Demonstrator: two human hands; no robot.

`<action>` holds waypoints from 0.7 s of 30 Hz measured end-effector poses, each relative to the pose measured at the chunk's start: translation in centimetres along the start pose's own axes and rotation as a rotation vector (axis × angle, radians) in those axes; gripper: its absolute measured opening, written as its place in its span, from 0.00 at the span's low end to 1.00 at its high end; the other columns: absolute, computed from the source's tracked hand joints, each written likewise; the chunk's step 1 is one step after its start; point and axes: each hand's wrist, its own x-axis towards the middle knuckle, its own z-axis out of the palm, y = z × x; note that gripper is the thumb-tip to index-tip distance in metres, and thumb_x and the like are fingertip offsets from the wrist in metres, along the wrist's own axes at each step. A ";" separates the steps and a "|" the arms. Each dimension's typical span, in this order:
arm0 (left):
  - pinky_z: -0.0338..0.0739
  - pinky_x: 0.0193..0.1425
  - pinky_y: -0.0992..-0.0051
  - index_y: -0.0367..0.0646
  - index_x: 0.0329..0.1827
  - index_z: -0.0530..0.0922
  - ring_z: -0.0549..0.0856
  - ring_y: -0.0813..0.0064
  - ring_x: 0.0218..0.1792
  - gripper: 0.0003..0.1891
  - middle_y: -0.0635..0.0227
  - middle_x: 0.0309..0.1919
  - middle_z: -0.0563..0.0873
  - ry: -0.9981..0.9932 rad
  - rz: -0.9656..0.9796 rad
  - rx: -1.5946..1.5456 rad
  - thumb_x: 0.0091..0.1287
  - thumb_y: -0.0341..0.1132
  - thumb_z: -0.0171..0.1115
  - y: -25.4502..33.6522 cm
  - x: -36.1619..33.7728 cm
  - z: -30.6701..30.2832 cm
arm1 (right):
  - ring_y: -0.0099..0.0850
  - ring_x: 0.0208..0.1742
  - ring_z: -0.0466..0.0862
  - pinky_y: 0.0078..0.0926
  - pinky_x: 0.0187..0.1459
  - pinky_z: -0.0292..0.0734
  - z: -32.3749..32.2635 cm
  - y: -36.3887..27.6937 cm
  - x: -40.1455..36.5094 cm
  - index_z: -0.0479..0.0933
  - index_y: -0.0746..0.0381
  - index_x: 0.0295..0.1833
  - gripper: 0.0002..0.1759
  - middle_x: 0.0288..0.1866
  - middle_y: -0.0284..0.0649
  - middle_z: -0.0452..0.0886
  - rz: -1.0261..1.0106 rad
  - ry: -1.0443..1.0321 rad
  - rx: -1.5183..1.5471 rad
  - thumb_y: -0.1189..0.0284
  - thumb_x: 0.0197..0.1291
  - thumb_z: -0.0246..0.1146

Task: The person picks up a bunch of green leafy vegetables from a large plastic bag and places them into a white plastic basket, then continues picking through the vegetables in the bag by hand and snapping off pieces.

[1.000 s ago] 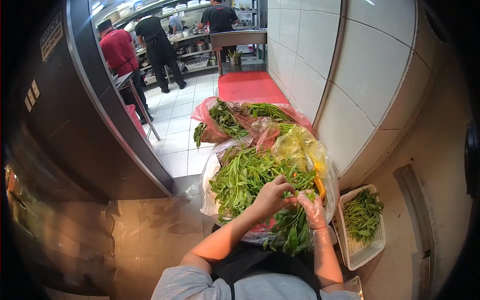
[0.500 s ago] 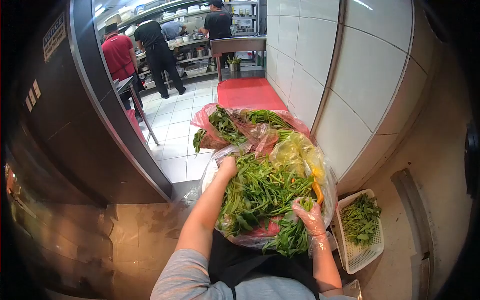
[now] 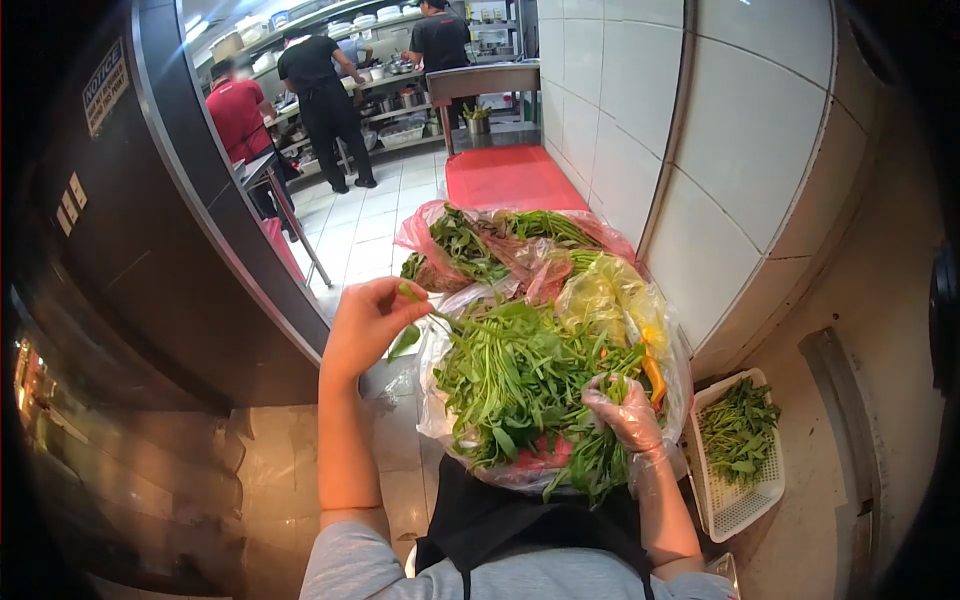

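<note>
A heap of leafy green stems (image 3: 520, 375) lies on clear plastic in front of me. My bare left hand (image 3: 370, 318), raised at the heap's left edge, pinches a green stem (image 3: 437, 314) between thumb and fingers. My right hand (image 3: 625, 412), in a clear plastic glove, is closed around a bunch of greens (image 3: 592, 460) whose leaves hang down at the heap's near right side. Beside that hand, an orange-yellow item (image 3: 654, 380) shows at the edge of the plastic.
Behind the heap sit pink bags of greens (image 3: 465, 245) and a yellow plastic bag (image 3: 605, 300). A white basket (image 3: 715, 515) with greens stands at lower right. A red surface (image 3: 510, 180) lies ahead, a tiled wall (image 3: 620, 120) to the right. Several people work at far shelves.
My left hand has lifted out from the heap's far left edge and moved left with a stem. My right hand stays at the bunch. The view has shifted slightly.
</note>
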 end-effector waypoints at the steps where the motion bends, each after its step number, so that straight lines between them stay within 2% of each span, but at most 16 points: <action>1: 0.68 0.30 0.87 0.36 0.38 0.83 0.73 0.92 0.25 0.07 0.78 0.24 0.81 -0.018 0.002 -0.105 0.60 0.28 0.70 -0.1 0.0 0.1 | 0.16 0.28 0.75 0.16 0.31 0.71 0.1 -0.4 0.1 0.78 0.62 0.42 0.10 0.31 0.28 0.78 -0.043 0.015 -0.040 0.71 0.57 0.68; 3: 0.72 0.32 0.88 0.35 0.40 0.82 0.78 0.90 0.28 0.08 0.75 0.27 0.84 -0.001 0.010 -0.233 0.60 0.27 0.71 -1.0 0.2 0.8 | 0.15 0.34 0.77 0.16 0.37 0.73 0.1 -1.4 0.0 0.79 0.63 0.42 0.09 0.34 0.29 0.81 -0.124 0.037 -0.146 0.71 0.58 0.67; 6: 0.79 0.39 0.83 0.35 0.40 0.82 0.85 0.82 0.33 0.08 0.69 0.30 0.86 -0.009 0.029 -0.411 0.61 0.27 0.70 -1.9 0.4 2.4 | 0.17 0.38 0.78 0.19 0.42 0.75 -0.1 -4.4 -0.4 0.80 0.64 0.42 0.08 0.36 0.29 0.82 -0.215 0.140 -0.064 0.72 0.60 0.66; 7: 0.80 0.40 0.82 0.35 0.40 0.81 0.85 0.81 0.33 0.08 0.67 0.31 0.87 -0.016 0.041 -0.443 0.61 0.27 0.69 -1.9 0.3 2.9 | 0.20 0.37 0.81 0.21 0.43 0.77 0.0 -4.4 0.5 0.80 0.66 0.43 0.08 0.36 0.32 0.84 -0.463 0.215 -0.070 0.73 0.60 0.66; 10: 0.80 0.40 0.82 0.34 0.41 0.81 0.85 0.81 0.34 0.08 0.67 0.31 0.87 -0.029 0.026 -0.469 0.62 0.27 0.69 -2.3 0.3 4.7 | 0.27 0.38 0.84 0.23 0.44 0.78 0.6 -8.9 -0.3 0.80 0.66 0.43 0.09 0.38 0.40 0.85 -0.686 0.224 -0.530 0.74 0.59 0.66; 11: 0.80 0.39 0.82 0.34 0.41 0.81 0.86 0.80 0.34 0.08 0.67 0.32 0.87 -0.037 0.030 -0.490 0.62 0.26 0.69 -2.4 0.2 5.3 | 0.36 0.39 0.86 0.29 0.43 0.80 0.7 -8.7 0.7 0.80 0.63 0.43 0.09 0.39 0.44 0.85 -0.851 0.249 -0.674 0.73 0.57 0.66; 14: 0.80 0.40 0.82 0.34 0.41 0.80 0.86 0.81 0.34 0.08 0.68 0.32 0.86 -0.075 0.030 -0.493 0.61 0.25 0.69 -1.6 0.1 6.6 | 0.41 0.37 0.85 0.35 0.42 0.80 2.6 -10.7 0.6 0.81 0.59 0.44 0.10 0.37 0.42 0.84 -0.799 0.189 -1.031 0.72 0.55 0.66; 15: 0.80 0.40 0.83 0.34 0.41 0.80 0.85 0.81 0.34 0.08 0.68 0.32 0.86 -0.079 0.022 -0.482 0.61 0.24 0.69 -1.3 0.0 6.9 | 0.41 0.33 0.83 0.39 0.37 0.79 2.8 -10.2 1.1 0.80 0.55 0.45 0.13 0.39 0.39 0.84 -0.850 0.183 -1.060 0.69 0.51 0.67; 18: 0.80 0.39 0.84 0.34 0.41 0.80 0.85 0.82 0.34 0.08 0.68 0.32 0.86 -0.058 0.029 -0.521 0.61 0.24 0.69 -0.2 -0.5 7.8 | 0.39 0.35 0.84 0.37 0.36 0.79 3.1 -8.4 2.1 0.81 0.51 0.46 0.18 0.40 0.38 0.83 -1.057 0.248 -1.202 0.69 0.46 0.70; 19: 0.75 0.34 0.88 0.35 0.41 0.80 0.84 0.87 0.31 0.06 0.68 0.31 0.87 -0.042 0.058 -0.507 0.63 0.24 0.67 0.1 -0.6 8.1 | 0.38 0.35 0.84 0.37 0.35 0.78 3.0 -7.6 2.7 0.81 0.50 0.46 0.19 0.42 0.38 0.83 -1.173 0.303 -1.224 0.66 0.44 0.71; 21: 0.77 0.35 0.86 0.35 0.42 0.79 0.85 0.85 0.32 0.07 0.67 0.32 0.87 -0.048 0.052 -0.559 0.63 0.24 0.67 0.8 -0.8 8.7 | 0.39 0.35 0.83 0.37 0.35 0.78 2.9 -7.1 3.1 0.81 0.51 0.44 0.17 0.40 0.39 0.83 -1.128 0.252 -1.235 0.68 0.45 0.70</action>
